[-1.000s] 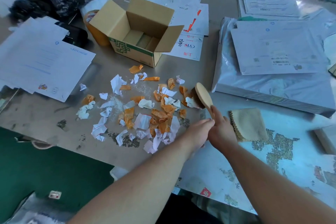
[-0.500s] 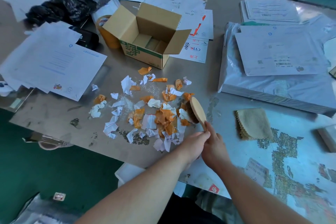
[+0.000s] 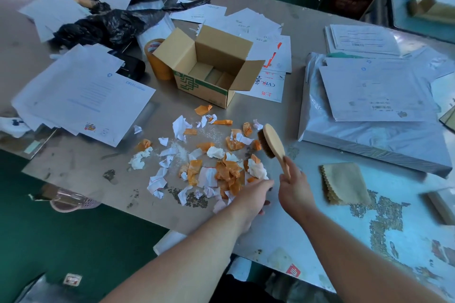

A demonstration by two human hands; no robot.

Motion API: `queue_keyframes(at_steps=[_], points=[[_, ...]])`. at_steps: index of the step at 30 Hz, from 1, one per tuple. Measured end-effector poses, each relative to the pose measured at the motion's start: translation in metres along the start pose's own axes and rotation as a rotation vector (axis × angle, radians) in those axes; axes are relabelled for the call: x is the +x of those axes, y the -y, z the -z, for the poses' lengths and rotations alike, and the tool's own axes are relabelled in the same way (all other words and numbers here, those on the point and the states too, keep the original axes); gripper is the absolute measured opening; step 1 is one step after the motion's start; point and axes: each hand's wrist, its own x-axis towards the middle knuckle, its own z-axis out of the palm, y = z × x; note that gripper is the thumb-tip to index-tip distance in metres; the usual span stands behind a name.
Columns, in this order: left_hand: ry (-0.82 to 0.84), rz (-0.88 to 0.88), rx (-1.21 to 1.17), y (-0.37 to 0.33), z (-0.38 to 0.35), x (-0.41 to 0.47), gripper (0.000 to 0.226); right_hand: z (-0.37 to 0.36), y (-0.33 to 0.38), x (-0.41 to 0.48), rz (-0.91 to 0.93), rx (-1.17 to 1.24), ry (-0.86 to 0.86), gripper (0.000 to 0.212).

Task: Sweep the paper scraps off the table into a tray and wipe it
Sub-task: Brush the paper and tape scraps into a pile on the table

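View from above of a grey metal counter holding a loose pile of torn white and orange paper scraps. The right hand grips the handle of a wooden brush, its dark bristles facing the pile's right edge. The left hand lies back-up against the pile's near edge, fingers mostly hidden. An open cardboard box stands behind the pile, with a tape roll just beside its left side. A folded tan cloth lies to the right.

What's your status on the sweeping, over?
Right hand grips brush, bristles at right edge of scraps. Left hand at their near side. All scraps on table. Cardboard box behind them.
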Motion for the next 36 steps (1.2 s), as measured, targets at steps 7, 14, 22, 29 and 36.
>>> queue_keyframes(at_steps=[7, 14, 22, 29, 36], points=[[-0.094, 0.070, -0.154, -0.007, 0.015, 0.013, 0.027, 0.014, 0.018, 0.067, -0.003, -0.047, 0.010, 0.057], [-0.141, 0.124, -0.262, 0.002, 0.025, 0.020, 0.029, 0.016, 0.025, 0.104, 0.007, -0.144, 0.074, 0.057], [-0.170, 0.111, -0.311, 0.009, 0.035, 0.020, 0.028, 0.004, 0.003, 0.088, 0.028, -0.195, 0.149, 0.059], [-0.168, 0.165, -0.373, 0.006, 0.038, 0.009, 0.021, -0.007, -0.010, 0.055, 0.097, -0.243, 0.192, 0.063], [-0.214, 0.156, -0.365, 0.019, 0.055, -0.001, 0.023, -0.009, -0.019, 0.028, 0.076, -0.257, 0.192, 0.062]])
